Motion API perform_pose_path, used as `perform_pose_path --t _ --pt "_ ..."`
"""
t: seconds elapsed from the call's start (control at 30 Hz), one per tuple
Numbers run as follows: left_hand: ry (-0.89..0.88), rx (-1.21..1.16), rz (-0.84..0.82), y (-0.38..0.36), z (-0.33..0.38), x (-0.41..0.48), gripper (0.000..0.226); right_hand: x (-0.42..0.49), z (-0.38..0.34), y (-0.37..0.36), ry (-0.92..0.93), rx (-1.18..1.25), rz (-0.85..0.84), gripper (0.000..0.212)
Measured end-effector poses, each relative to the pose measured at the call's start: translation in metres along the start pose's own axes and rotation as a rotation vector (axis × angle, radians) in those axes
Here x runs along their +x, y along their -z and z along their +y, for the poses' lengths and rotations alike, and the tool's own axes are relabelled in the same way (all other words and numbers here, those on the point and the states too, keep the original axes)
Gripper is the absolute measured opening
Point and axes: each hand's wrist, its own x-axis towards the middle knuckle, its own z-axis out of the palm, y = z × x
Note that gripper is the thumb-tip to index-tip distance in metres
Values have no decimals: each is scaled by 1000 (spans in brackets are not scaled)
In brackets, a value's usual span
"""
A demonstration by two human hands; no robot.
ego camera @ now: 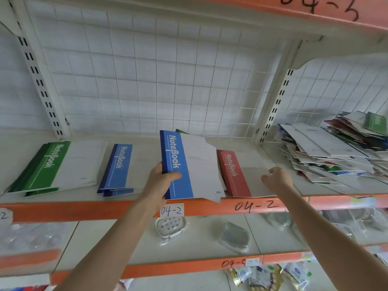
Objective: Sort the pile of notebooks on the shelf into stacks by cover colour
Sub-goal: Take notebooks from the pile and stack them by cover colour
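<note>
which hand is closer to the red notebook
Right. The right hand touches the red notebook on its white side; the left hand grips a blue notebook to its left.

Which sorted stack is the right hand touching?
The red stack, rightmost of the three; the right hand rests on its white cover. The green stack and blue stack lie further left.

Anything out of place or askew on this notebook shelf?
Yes. The unsorted pile at the right is a slumped, fanned heap. The blue stack and green stack each have lower notebooks poking out askew at the front. The blue notebook in the left hand is simply mid-sort. Nothing looks damaged.
</note>
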Motion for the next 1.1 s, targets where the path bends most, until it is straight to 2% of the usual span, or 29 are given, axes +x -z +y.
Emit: perform_pose_path --t 0.3,0.4,0.47,0.5,0.53,0.63,0.7,0.77,0.83,0.93,1.1 --pt "-3 -25 105 -25 -12 -23 20 10 19 -2 122 -84 -20 37" --pt "-6 -64 138 -29 -14 -28 21 3 14 -3 299 -178 79 34" --pt "-17 -85 137 -30 -15 -31 22 -8 1 -6 453 -19 78 23" --pt "-23 -92 135 -30 -16 -32 22 -17 -11 -7 462 109 6 17" --pt "-31 -97 138 -30 -18 -32 21 -29 -24 -6 405 265 -123 19" --pt "-29 -113 157 -27 -20 -34 19 -66 -57 -6 39 820 -577 25" --pt "-31 -123 164 -23 -20 -34 18 -80 -68 -9 -113 1015 -730 21" --pt "-48 -94 176 -18 -19 -34 19 -84 -74 -15 -166 1118 -793 14" --pt "-111 69 228 -10 -17 -32 19 -85 -81 -21 -141 1140 -829 8" --pt "-194 269 300 3 -12 -25 16 -86 -95 -31 -100 1125 -841 12" --pt "-207 337 291 33 -1 -5 13 -81 -121 -45 -46 1154 -752 19"
